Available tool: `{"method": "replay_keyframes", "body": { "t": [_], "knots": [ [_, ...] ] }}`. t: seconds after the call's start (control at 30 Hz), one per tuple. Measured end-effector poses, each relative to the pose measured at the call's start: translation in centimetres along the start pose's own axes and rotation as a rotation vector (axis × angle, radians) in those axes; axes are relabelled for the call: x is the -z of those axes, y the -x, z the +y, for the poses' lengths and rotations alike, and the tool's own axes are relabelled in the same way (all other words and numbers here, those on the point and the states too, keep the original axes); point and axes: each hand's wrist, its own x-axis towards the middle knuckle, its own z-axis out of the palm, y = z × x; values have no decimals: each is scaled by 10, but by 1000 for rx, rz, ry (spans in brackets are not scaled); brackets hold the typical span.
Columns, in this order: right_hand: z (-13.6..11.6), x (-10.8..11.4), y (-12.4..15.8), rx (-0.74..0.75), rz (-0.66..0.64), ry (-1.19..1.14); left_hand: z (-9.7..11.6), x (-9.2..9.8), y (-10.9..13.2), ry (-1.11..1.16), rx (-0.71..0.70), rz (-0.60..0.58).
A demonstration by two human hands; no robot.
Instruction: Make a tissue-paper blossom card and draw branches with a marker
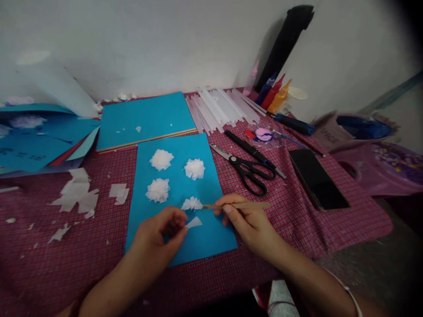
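Observation:
My left hand (165, 231) is curled, its thumb and fingertips pinching the narrow end of a small white paper piece (194, 222). In my right hand (246, 218) is a thin brown wooden stick (246, 205), gripped between thumb and fingers. The stick's tip reaches the edge of a small ruffled white paper puff (191, 203) on the blue sheet (178, 244). Three fuller white puffs sit on the same sheet: one at upper left (161, 159), one at upper right (194, 168) and one at middle left (157, 190).
White paper squares (77, 193) lie left of the sheet. Black-handled scissors (246, 169), a black pen-like tool (249, 147) and a phone (317, 178) lie right. Behind are stacked blue sheets (145, 116), translucent strips (214, 108) and paint bottles (272, 94). A pink container (360, 167) stands beyond the table edge.

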Motion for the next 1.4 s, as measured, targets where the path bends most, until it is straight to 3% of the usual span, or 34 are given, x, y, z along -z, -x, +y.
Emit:
{"method": "replay_keyframes", "body": {
  "t": [0.13, 0.37, 0.6, 0.8, 0.97, 1.1, 1.4],
  "knots": [
    [-1, 0, -1, -2, 26, -40, 15, -14, -2, 69, -30, -43],
    [-8, 7, 8, 12, 204, -114, 1, -19, -9, -272, -211, 84],
    [-9, 8, 14, 92, 3, 17, -7, -22, -11, -337, -267, 91],
    [-4, 6, 10, 106, -37, 129, -5, -20, -13, -366, -330, 108],
    [-8, 6, 9, 110, -36, 131, -2, -8, 15, -622, -494, 32],
    [-10, 6, 10, 55, 23, 58, -11, -4, 46, -845, -659, -27],
    [-6, 4, 9, 41, -14, 138, -30, -16, 63, -909, -711, 44]
  ]
}}
